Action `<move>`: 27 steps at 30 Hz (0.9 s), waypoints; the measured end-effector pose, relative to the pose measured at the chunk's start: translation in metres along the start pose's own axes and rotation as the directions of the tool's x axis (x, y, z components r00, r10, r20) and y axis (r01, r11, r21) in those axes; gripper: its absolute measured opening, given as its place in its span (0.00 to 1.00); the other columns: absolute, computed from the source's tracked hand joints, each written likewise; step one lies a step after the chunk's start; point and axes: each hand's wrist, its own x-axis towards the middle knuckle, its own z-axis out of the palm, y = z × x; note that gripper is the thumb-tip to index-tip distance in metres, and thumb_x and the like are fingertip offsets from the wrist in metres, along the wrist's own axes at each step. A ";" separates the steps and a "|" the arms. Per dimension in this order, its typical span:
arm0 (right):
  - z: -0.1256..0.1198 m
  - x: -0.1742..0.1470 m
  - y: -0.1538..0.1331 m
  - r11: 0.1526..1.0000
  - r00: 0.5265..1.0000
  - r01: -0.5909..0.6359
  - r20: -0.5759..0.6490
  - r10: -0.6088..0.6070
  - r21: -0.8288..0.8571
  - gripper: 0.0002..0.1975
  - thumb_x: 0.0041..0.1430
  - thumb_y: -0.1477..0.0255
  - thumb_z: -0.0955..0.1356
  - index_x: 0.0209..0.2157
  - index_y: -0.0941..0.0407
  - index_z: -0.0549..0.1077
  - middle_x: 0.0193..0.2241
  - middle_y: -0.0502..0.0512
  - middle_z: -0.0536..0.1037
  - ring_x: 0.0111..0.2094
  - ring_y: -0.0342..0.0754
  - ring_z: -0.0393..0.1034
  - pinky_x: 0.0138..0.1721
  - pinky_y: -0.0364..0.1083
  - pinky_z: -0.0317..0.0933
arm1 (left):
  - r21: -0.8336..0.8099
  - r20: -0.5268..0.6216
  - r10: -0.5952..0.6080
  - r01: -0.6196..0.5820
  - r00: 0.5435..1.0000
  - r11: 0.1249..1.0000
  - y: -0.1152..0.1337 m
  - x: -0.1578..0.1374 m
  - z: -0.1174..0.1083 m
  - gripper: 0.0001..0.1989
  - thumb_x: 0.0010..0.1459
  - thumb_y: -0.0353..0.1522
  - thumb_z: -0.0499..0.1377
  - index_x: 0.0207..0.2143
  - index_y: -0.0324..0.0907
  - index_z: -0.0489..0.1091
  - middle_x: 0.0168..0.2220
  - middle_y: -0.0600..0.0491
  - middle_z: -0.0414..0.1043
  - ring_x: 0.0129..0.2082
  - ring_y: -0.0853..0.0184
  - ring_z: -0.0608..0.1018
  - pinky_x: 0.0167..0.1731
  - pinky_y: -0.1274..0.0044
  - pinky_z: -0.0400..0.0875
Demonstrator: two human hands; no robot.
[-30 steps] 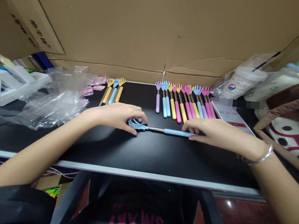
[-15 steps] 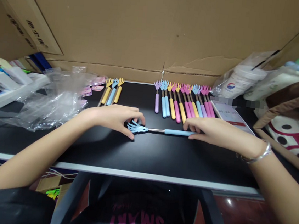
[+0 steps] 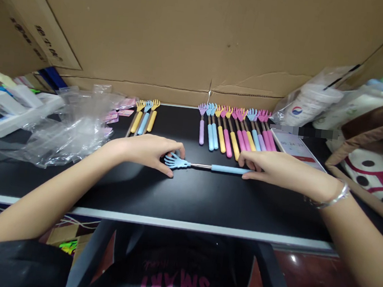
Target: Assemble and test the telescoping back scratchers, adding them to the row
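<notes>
A light-blue back scratcher [image 3: 201, 166] lies crosswise near the middle of the black desk, its claw pointing left. My right hand [image 3: 267, 167] pinches the end of its blue handle between thumb and fingers. Around the claw curves my left hand [image 3: 149, 153], thumb below and fingers above, spread apart; whether a fingertip touches the claw is hard to see. Behind, a row of back scratchers [image 3: 231, 141] in purple, blue, yellow and pink stands side by side. Farther left lie three more back scratchers [image 3: 143, 122], two yellow and one blue.
Crumpled clear plastic bags [image 3: 77, 127] and pink cards [image 3: 127, 105] lie on the left, beside a white power strip [image 3: 12, 122]. On the right are a phone [image 3: 297, 147], a lidded cup [image 3: 310, 105] and a brown-handled bag [image 3: 376, 144]. Cardboard [image 3: 175, 37] walls the back.
The blue claw has turned slightly, showing more of its flat side. Both hands stay in nearly the same places.
</notes>
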 end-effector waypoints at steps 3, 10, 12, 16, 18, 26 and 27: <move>0.000 0.000 0.000 1.000 1.000 -0.013 0.004 0.013 -0.007 0.13 0.55 0.58 0.63 0.35 0.53 0.65 0.29 0.51 0.72 0.26 0.43 0.63 0.25 0.41 0.50 | 0.022 0.017 -0.027 0.027 0.999 0.999 0.001 0.001 0.000 0.21 0.53 0.45 0.58 0.47 0.48 0.62 0.35 0.56 0.71 0.31 0.68 0.71 0.26 0.81 0.56; 0.000 0.000 -0.001 1.000 1.000 -0.018 0.016 0.019 -0.022 0.12 0.56 0.59 0.62 0.34 0.54 0.65 0.29 0.51 0.72 0.26 0.42 0.62 0.25 0.41 0.49 | 0.057 0.037 -0.082 0.080 0.996 0.995 0.005 0.001 -0.002 0.21 0.55 0.46 0.56 0.48 0.49 0.61 0.30 0.56 0.70 0.27 0.68 0.72 0.25 0.81 0.55; 0.000 0.000 -0.001 1.000 1.000 -0.016 0.010 0.016 -0.025 0.11 0.55 0.60 0.63 0.33 0.54 0.65 0.28 0.51 0.72 0.25 0.42 0.62 0.25 0.41 0.49 | 0.060 0.031 -0.078 0.076 0.996 0.995 0.005 0.001 -0.001 0.21 0.55 0.46 0.56 0.48 0.49 0.61 0.29 0.56 0.70 0.27 0.68 0.72 0.24 0.81 0.55; 0.001 0.000 0.000 0.999 1.000 -0.012 -0.010 0.012 -0.030 0.12 0.55 0.59 0.63 0.33 0.54 0.66 0.28 0.51 0.72 0.25 0.42 0.62 0.25 0.41 0.49 | 0.076 0.015 -0.071 0.070 0.997 0.995 0.005 0.002 -0.001 0.20 0.55 0.46 0.56 0.47 0.48 0.62 0.29 0.56 0.70 0.27 0.68 0.72 0.24 0.81 0.55; 0.002 0.000 0.001 0.999 1.000 -0.023 -0.009 0.023 -0.030 0.12 0.55 0.59 0.63 0.34 0.54 0.66 0.29 0.51 0.72 0.25 0.42 0.63 0.25 0.41 0.50 | 0.084 0.008 -0.071 0.070 0.997 0.994 0.005 0.002 -0.001 0.20 0.55 0.46 0.56 0.47 0.48 0.62 0.29 0.56 0.71 0.27 0.68 0.72 0.24 0.80 0.54; -0.002 -0.002 -0.003 0.999 0.999 -0.042 0.028 0.043 -0.032 0.12 0.56 0.59 0.62 0.35 0.53 0.65 0.29 0.51 0.72 0.25 0.43 0.63 0.25 0.41 0.50 | 0.084 0.004 -0.073 0.073 0.997 0.994 0.006 0.000 -0.002 0.20 0.55 0.47 0.55 0.47 0.49 0.62 0.28 0.57 0.71 0.25 0.69 0.72 0.23 0.80 0.54; -0.002 -0.002 -0.003 0.999 0.999 -0.040 0.030 0.041 -0.031 0.13 0.55 0.59 0.62 0.35 0.53 0.65 0.29 0.51 0.72 0.25 0.43 0.63 0.25 0.41 0.50 | 0.084 0.007 -0.075 0.075 0.997 0.994 0.006 0.000 -0.002 0.20 0.56 0.47 0.55 0.47 0.49 0.61 0.27 0.57 0.70 0.24 0.69 0.71 0.23 0.80 0.54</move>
